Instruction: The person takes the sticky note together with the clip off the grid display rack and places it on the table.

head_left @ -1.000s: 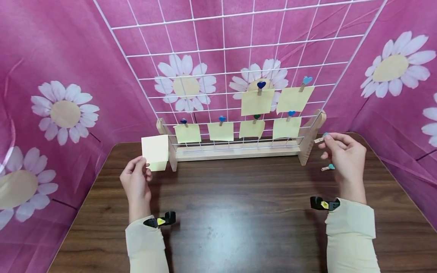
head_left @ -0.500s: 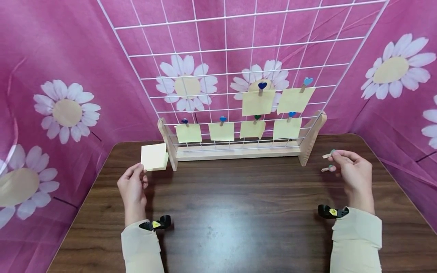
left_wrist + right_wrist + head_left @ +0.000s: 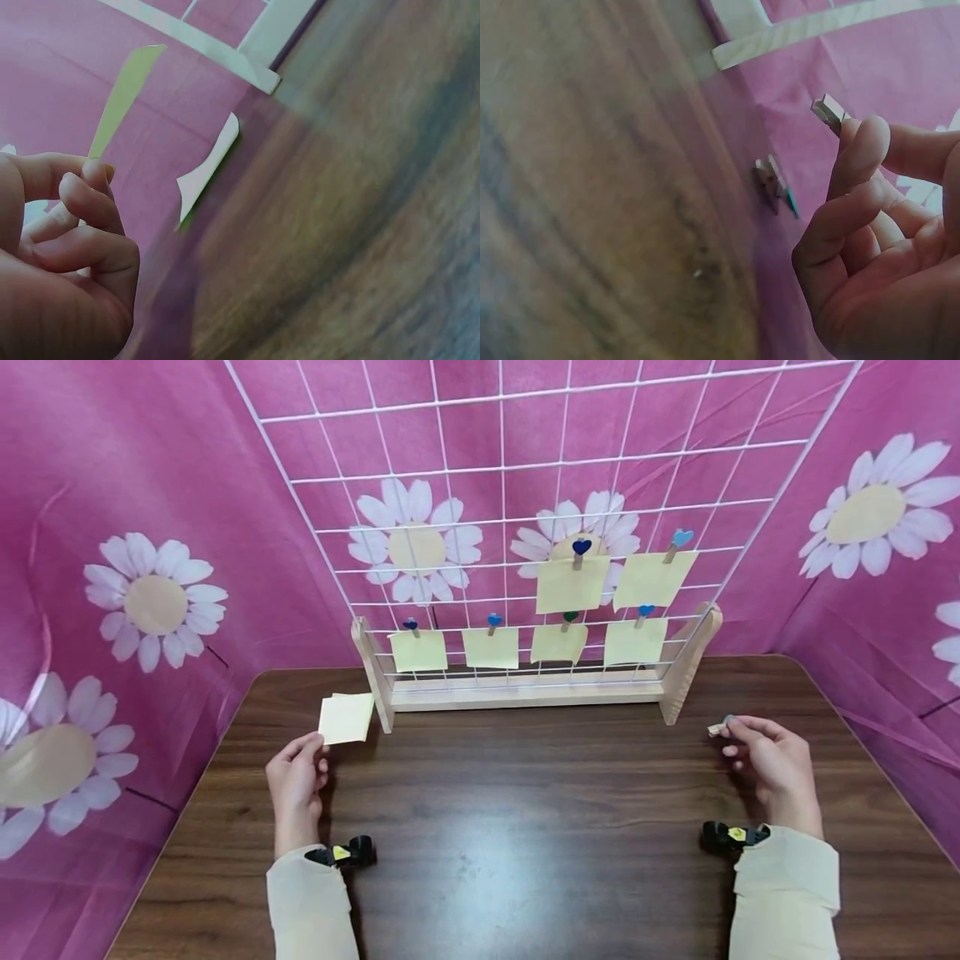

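A pale yellow sticky note (image 3: 342,720) is pinched between the thumb and fingers of my left hand (image 3: 294,785), beside the rack's left foot. In the left wrist view this held note (image 3: 124,101) appears nearly edge-on, and a second note (image 3: 210,169) lies on the table beyond it. My right hand (image 3: 780,768) pinches a small wooden clothespin (image 3: 716,730) with a teal top, right of the rack. The right wrist view shows the held clothespin's tip (image 3: 826,111) past my fingertips; another clothespin (image 3: 769,184) with a green top rests on the table.
A white wire grid (image 3: 502,468) stands in a wooden base (image 3: 525,697) at the table's back. Several yellow notes (image 3: 418,652) hang from it in two rows, each under a heart-topped clothespin (image 3: 581,547). Pink flowered cloth (image 3: 247,460) surrounds the brown table (image 3: 525,827).
My right hand has come down and nearer with the clothespin, level with the one on the table. My left hand has lowered its note beside the rack's foot. The head view has shifted slightly.
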`<state>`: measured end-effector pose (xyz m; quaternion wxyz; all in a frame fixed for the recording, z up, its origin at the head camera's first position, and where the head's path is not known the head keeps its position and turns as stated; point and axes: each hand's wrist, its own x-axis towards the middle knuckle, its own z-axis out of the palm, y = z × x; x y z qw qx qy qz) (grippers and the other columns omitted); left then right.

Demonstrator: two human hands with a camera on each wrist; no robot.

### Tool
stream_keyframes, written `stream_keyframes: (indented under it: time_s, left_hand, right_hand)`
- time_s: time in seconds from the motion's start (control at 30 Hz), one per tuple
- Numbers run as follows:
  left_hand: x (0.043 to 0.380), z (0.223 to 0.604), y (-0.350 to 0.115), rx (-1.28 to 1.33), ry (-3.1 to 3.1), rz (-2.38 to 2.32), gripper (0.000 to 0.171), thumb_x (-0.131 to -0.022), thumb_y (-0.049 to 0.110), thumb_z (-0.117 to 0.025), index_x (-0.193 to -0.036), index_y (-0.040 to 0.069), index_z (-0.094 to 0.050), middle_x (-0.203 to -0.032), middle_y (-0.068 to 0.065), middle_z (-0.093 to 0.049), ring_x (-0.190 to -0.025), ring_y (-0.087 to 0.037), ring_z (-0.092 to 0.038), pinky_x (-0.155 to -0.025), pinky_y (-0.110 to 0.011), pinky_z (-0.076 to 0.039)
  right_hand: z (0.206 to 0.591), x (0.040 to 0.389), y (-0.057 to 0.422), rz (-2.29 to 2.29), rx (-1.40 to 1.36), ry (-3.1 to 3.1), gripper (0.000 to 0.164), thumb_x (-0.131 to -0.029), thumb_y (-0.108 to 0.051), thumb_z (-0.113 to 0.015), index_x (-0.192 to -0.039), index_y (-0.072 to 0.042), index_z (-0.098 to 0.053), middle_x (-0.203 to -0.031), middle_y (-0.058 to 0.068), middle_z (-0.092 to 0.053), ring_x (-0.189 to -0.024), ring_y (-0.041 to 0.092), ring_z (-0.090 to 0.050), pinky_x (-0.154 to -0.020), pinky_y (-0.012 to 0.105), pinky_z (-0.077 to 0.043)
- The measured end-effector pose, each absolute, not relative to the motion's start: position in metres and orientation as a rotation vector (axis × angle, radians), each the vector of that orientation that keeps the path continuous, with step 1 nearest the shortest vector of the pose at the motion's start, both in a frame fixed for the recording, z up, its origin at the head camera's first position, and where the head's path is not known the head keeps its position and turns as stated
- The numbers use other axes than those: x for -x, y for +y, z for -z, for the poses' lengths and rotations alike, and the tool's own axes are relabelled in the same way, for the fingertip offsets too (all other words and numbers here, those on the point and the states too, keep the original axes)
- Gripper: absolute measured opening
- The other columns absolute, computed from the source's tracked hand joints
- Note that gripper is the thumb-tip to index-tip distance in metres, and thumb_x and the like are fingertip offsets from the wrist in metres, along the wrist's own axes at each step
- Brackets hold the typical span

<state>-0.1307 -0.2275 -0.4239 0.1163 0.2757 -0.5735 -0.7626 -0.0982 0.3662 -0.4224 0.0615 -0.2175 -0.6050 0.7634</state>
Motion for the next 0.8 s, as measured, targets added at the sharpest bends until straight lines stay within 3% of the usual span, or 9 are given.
stream_keyframes:
  time_s: [0.8]
  left_hand:
    - [0.135, 0.439, -0.243, -0.856, -1.888, 2.106, 0.028, -0.098, 0.005, -0.062, -0.074, 0.019, -0.07, -0.064, 0.006, -0.064, -0.047, -0.003, -0.049, -0.041, -0.014, -0.038]
  right_hand:
    - [0.437, 0.101, 0.376, -2.275, 0.784, -2.011, 0.025, -0.102, -0.011, -0.058, -0.082, -0.02, -0.07, -0.074, -0.006, -0.069, -0.061, 0.007, -0.064, -0.053, 0.023, -0.056]
